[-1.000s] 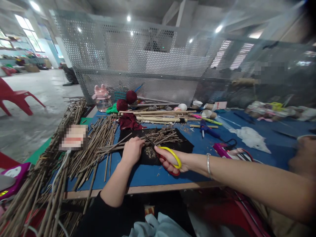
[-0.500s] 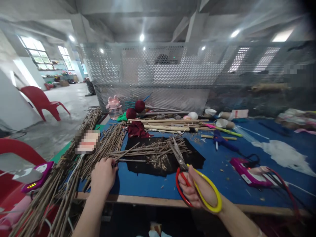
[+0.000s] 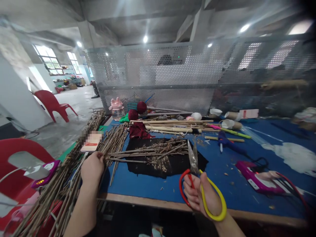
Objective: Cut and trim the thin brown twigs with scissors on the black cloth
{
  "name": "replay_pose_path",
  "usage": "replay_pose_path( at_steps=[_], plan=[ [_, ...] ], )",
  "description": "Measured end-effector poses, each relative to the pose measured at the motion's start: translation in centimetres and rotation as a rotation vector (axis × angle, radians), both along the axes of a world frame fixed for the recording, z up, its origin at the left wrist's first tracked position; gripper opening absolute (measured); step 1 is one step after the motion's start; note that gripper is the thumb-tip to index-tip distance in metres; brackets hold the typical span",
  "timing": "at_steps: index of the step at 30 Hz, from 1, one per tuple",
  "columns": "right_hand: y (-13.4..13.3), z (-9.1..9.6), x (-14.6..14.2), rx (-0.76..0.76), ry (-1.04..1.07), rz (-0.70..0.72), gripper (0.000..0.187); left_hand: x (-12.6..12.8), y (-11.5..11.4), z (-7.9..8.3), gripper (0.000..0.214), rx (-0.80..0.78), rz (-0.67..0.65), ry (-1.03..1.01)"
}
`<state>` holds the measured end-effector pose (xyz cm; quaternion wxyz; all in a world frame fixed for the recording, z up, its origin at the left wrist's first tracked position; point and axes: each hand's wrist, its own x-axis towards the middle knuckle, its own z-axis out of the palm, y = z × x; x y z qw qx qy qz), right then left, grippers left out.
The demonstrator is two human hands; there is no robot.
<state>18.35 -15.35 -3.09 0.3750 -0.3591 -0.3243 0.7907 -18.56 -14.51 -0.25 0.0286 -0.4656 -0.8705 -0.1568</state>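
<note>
My right hand [image 3: 202, 194] holds a pair of scissors [image 3: 194, 161] with one red and one yellow handle. The blades point away from me and stand slightly apart beside the twig tips. On a black cloth [image 3: 145, 169] lies a bunch of trimmed twigs [image 3: 153, 149], with small clippings scattered below it. At the left, my left hand [image 3: 92, 169] is closed at the edge of a pile of thin sticks [image 3: 117, 138]. Its fingertips are pinched together among the stick ends, and what they hold is hidden.
Long bundled branches [image 3: 49, 194] run along the table's left side, under a phone-like device [image 3: 91, 141]. Behind the cloth are dark red fabric [image 3: 139, 130], maroon balls [image 3: 141, 107] and pale rods [image 3: 170, 128]. A blue glue gun [image 3: 228, 143] and purple power strip [image 3: 259, 179] lie right.
My left hand has moved left, from the twig ends on the cloth to the stick pile. The scissors have shifted right, away from the twigs. The view has turned slightly left.
</note>
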Motion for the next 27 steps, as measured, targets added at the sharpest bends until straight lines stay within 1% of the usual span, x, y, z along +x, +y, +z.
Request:
replay_pose_path(
  at_steps=[2,4,6,8,10,11,13,14,15,17,19,21,23,24,27],
  plan=[
    [0.0,0.0,0.0,0.003,0.003,-0.006,0.068,-0.2,0.5,-0.2,0.031,-0.007,0.001,-0.004],
    [0.0,-0.1,0.0,0.002,0.007,0.000,0.068,0.3,0.3,-0.2,0.032,0.049,0.010,0.029],
    [0.0,-0.1,0.0,-0.002,0.012,0.010,0.067,1.7,-0.5,0.0,0.036,0.152,0.047,0.080],
    [0.1,-0.1,0.1,-0.009,0.020,0.023,0.066,3.8,-1.7,0.3,0.038,0.268,0.078,0.101],
    [0.2,-0.1,0.1,-0.014,0.031,0.035,0.065,6.1,-2.9,0.3,0.035,0.363,-0.002,0.072],
    [0.2,-0.1,0.1,-0.013,0.037,0.040,0.065,7.2,-3.2,0.3,0.032,0.380,-0.098,0.034],
    [0.3,-0.1,0.0,-0.007,0.043,0.044,0.065,8.9,-3.0,0.2,0.027,0.342,-0.289,-0.042],
    [0.3,-0.1,-0.1,-0.006,0.041,0.047,0.064,9.5,-2.5,0.3,0.025,0.306,-0.355,-0.058],
    [0.4,-0.1,-0.1,-0.007,0.035,0.049,0.064,10.0,-1.6,0.5,0.025,0.271,-0.389,-0.050],
    [0.4,0.0,-0.3,-0.018,0.012,0.056,0.064,10.6,0.9,1.2,0.028,0.210,-0.400,0.020],
    [0.6,0.2,-0.6,-0.048,-0.023,0.063,0.062,11.1,3.6,1.9,0.027,0.074,-0.452,0.072],
    [0.7,0.8,-0.8,-0.097,-0.066,0.077,0.061,11.5,5.9,2.3,0.025,-0.056,-0.532,0.086],
    [0.9,1.6,-0.9,-0.145,-0.109,0.115,0.060,11.6,7.3,1.9,0.024,-0.139,-0.613,0.068],
    [1.0,2.2,-0.9,-0.161,-0.132,0.147,0.060,11.5,7.7,1.6,0.024,-0.151,-0.643,0.052],
    [1.5,3.7,-1.2,-0.192,-0.248,0.280,0.061,11.0,8.1,0.1,0.020,-0.092,-0.690,0.000]
  ],
)
